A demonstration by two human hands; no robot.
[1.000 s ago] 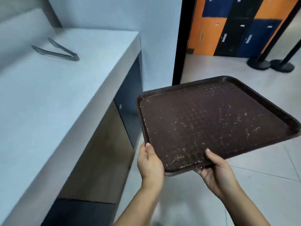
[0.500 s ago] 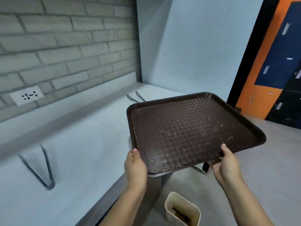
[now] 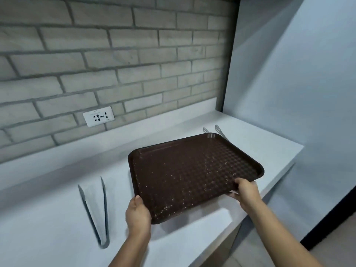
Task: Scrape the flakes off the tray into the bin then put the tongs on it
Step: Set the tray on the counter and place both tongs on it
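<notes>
Step in hand: I judged the scraping to be done or nearly so, since only a thin scatter of flakes (image 3: 174, 199) clung to the near part of the tray (image 3: 192, 170); the tray was being brought over the countertop (image 3: 48, 218), apparently for setting down.
Tray position: it hung tilted above the counter's right half, near corner lowest, not yet resting on the surface.
Left hand (image 3: 137, 214): I gripped the near-left corner, thumb on the rim, fingers curled beneath.
Right hand (image 3: 245, 191): I clamped the near-right edge, fingers folded over the rim.
Tongs: one pair (image 3: 96, 211) lay on the counter just left of the tray, hinge toward the front edge; the tips of a second pair (image 3: 217, 130) showed behind the tray's far corner, toward the back-right corner of the counter.
Bin: not in view.
Next move: I judged it called for lowering the tray flat, then freeing a hand for the tongs.
Edges: the counter's right end and front edge ran close under my right hand; a tray set too far right would overhang.
Open room: bare counter lay between the left tongs and the right end; the far tongs risked being pinned under the tray.
Wall: brick, with a socket (image 3: 98, 118), well clear.
</notes>
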